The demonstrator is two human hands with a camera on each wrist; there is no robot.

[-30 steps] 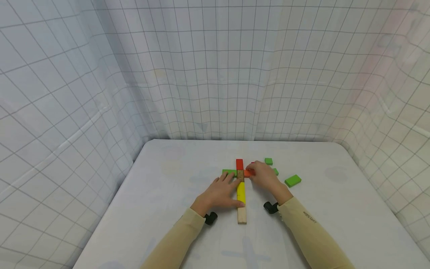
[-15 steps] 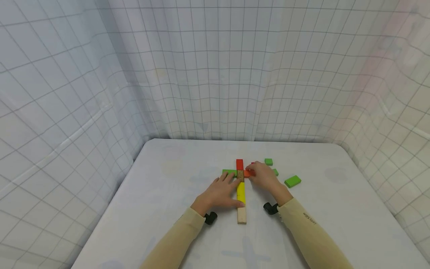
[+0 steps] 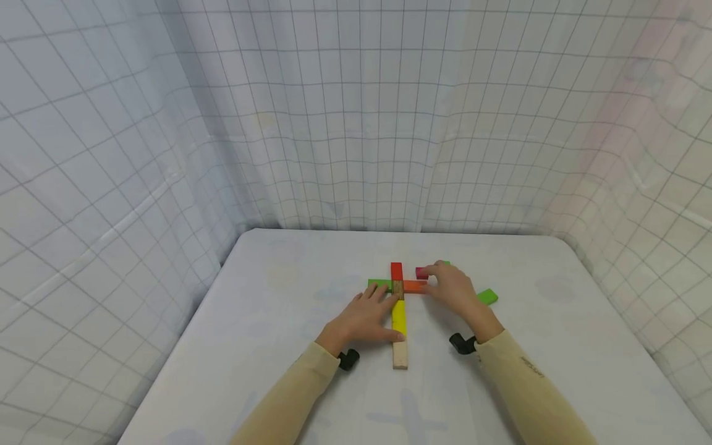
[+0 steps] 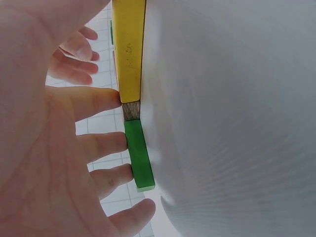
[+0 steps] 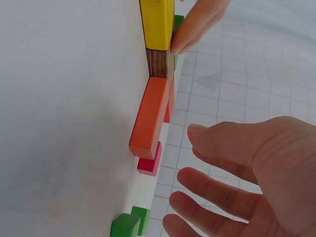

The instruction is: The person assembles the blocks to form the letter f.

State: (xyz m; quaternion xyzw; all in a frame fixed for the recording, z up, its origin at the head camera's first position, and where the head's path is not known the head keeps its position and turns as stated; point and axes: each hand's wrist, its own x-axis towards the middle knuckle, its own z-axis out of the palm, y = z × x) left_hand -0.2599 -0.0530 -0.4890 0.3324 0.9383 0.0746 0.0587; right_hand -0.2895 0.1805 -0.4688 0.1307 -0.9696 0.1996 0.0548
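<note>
Flat wooden blocks form a cross on the white table: red (image 3: pixel 396 271), dark brown (image 3: pixel 397 288), yellow (image 3: pixel 398 316) and pale wood (image 3: pixel 400 356) run in a column. A green block (image 3: pixel 379 283) makes the left arm, an orange block (image 3: pixel 413 286) the right one. My left hand (image 3: pixel 363 318) rests with fingers spread on the left side of the column, touching the green and yellow blocks. Just right of the orange block, my right hand (image 3: pixel 455 290) hovers with loosely bent fingers and holds nothing; the right wrist view shows a gap between its thumb and that block.
A pink block (image 3: pixel 421 272) lies behind the orange one, close to my right fingertips. Loose green blocks (image 3: pixel 489 296) lie to the right, partly hidden by my right hand. White gridded curtains (image 3: pixel 356 123) stand round the table's back and sides.
My right hand has let go of the orange block and drawn away to the right, uncovering it and the pink block. The left hand has stayed in place.
</note>
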